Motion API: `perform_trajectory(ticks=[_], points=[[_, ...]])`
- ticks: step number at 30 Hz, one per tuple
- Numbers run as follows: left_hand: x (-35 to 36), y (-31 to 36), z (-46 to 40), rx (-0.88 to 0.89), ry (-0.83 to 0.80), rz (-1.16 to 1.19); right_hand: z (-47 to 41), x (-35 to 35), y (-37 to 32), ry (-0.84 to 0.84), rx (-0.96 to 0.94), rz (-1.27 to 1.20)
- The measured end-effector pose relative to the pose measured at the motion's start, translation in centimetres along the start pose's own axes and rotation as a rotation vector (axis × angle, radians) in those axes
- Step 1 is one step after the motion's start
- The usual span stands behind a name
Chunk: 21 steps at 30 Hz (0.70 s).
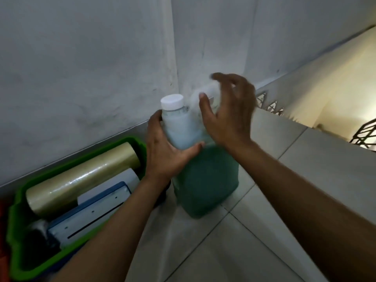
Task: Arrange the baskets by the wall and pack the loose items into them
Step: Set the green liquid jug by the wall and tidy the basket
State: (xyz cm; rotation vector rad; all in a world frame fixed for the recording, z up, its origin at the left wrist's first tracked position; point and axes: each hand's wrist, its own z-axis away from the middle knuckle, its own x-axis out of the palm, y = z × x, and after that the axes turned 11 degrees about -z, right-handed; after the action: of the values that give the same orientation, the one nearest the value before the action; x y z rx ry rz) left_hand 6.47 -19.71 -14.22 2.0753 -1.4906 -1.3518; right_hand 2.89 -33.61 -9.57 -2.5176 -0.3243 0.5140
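The large translucent plastic jug [203, 176] of green liquid, capped by a white screw lid [172, 101], stood upright on the pale tiled floor [254, 231], right in the corner where the two grey walls [81, 58] met. The left hand [164, 151] was wrapped around the jug's neck and shoulder, thumb laid across the front and fingers curled behind, so it held the jug. The right hand [227, 112] hovered at the jug's moulded handle, fingers spread and curved but blurred; whether it touched or gripped the handle could not be told.

Just left of the jug, along the floor's edge against the left wall, sat the green plastic basket [18, 231]. It looked already placed by the wall and partly packed. Inside lay a yellowish roll of clear film [81, 178], a white and blue flat box [89, 214] with a slot along it, a white item [126, 176] partly hidden beneath the roll, and something dark [40, 237] in the near end, too dim to identify.

By my reading, the task was midway: one basket stood in position and was filled, while the jug was outside any basket and awaited its place. A sliver of red [3, 231] at the far left edge may have been a second basket, though too little showed to be sure.

Counted: one jug, one lid, one green basket, one roll, one slotted box, one white item, one dark item, two hands.
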Motion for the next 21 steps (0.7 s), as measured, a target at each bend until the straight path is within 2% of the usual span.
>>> perform_trajectory(ticks=[1, 2, 3, 4, 5, 7, 12, 17, 21], points=[[0.0, -0.3, -0.6, -0.020, 0.010, 0.006, 2.4, -0.1, 0.6, 0.064, 0.214, -0.026], [0.0, -0.5, -1.0, -0.028, 0.013, 0.013, 5.4, -0.4, 1.2, 0.055, 0.503, -0.123], [0.0, -0.6, -1.1, -0.027, 0.011, 0.017, 8.5, -0.6, 1.6, -0.028, 0.779, -0.283], [0.0, -0.8, -1.1, -0.023, 0.008, 0.015, 11.2, -0.7, 2.0, -0.142, 0.961, -0.422], [0.1, -0.8, -1.0, -0.015, 0.007, 0.007, 13.4, -0.6, 2.6, -0.251, 1.019, -0.469], [0.5, -0.7, -0.5, 0.012, 0.034, -0.012, 15.3, 0.1, 4.4, -0.383, 0.967, -0.430], [2.4, -0.3, 0.0, 0.080, 0.162, -0.132, 14.6, 2.5, 8.8, -0.493, 0.791, -0.586], [4.8, -0.9, -2.1, -0.027, 0.355, -0.264, 11.4, 6.5, 12.3, -0.656, 0.585, -0.570], [6.2, -1.6, -4.4, -0.161, 0.448, -0.379, 10.4, 10.3, 11.8, -0.644, 0.483, -0.501]])
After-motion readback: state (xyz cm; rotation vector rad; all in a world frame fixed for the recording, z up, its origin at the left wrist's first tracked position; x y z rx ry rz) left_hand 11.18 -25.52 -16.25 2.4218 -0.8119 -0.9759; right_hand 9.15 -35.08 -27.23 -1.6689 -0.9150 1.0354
